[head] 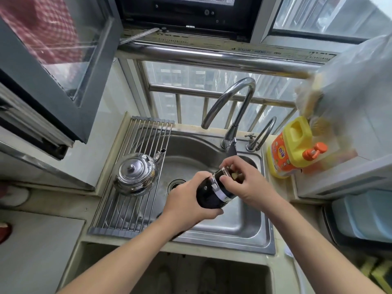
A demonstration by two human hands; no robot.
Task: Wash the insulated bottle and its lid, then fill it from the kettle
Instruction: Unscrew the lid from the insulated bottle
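Over the sink [250, 228], L hand [186, 200] grips the black insulated bottle [209, 195]; R hand [244, 179] fingers [224, 178] clenched round its lid end.

Yellow detergent jug [290, 148] rt of sink [250, 236]; faucet [231, 107] behind.

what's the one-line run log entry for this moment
left hand: grips black bottle body | right hand: on bottle's top end | place: over sink | tap: no water visible | kettle: on rack
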